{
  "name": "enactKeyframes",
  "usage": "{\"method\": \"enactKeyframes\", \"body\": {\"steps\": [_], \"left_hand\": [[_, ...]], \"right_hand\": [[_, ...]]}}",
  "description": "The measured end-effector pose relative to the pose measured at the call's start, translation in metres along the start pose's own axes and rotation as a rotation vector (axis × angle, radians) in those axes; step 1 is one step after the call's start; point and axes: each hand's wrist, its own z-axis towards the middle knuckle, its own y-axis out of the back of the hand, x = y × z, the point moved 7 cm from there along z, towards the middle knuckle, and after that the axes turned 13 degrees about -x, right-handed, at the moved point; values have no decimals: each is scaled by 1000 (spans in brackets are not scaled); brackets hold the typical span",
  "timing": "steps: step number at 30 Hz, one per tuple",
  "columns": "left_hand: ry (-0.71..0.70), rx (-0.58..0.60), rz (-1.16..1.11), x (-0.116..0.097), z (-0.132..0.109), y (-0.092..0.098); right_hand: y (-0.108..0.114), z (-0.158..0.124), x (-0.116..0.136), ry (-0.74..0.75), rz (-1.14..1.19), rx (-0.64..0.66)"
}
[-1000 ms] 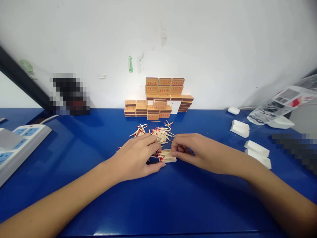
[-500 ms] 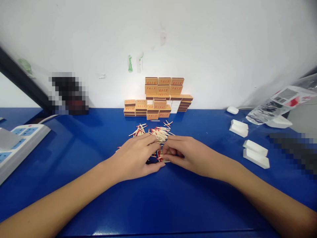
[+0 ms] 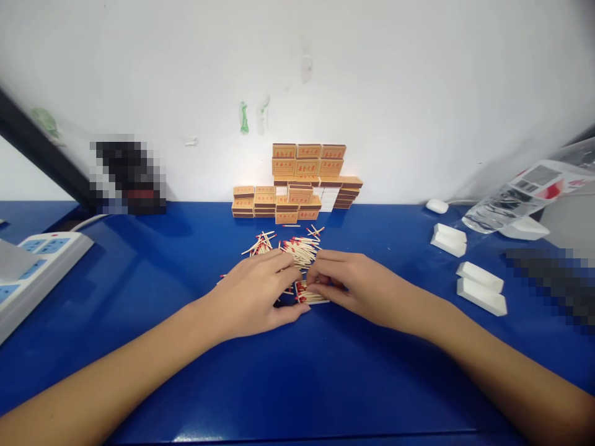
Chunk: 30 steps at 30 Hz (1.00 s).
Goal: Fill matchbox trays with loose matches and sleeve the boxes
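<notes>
A small white tray (image 3: 320,300) with red-tipped matches laid in it sits on the blue table (image 3: 297,371) between my hands. My left hand (image 3: 253,294) curls beside its left end, thumb along the table, fingers bent over matches. My right hand (image 3: 348,282) reaches in from the right, fingertips pinched together over the matches in the tray. A loose heap of matches (image 3: 290,248) lies just behind both hands. What each pinch holds is too small to see.
Stacked orange matchboxes (image 3: 302,183) stand against the white wall. Several empty white trays (image 3: 478,288) lie at the right, near a plastic bag (image 3: 525,195). A white power strip (image 3: 32,266) lies at the left edge.
My right hand slid left over the tray toward my left hand, then drew back slightly so the tray's right end shows again. My left hand stayed in place.
</notes>
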Motion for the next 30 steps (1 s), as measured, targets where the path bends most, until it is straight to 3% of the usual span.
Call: {"method": "enactKeyframes", "body": {"steps": [9,21,25,30], "left_hand": [[6,6,17,2,-2,-2],[29,19,-8,3,-1,-2],[48,34,-6,3,-1,-2],[60,39,6,4,-3,-3]], "right_hand": [[6,-1,-5,-47,-51,45],[-9,0,-4,-70,-78,70],[3,0,-3,-66,-55,34],[16,-4,-9,-137,-80,82]]}}
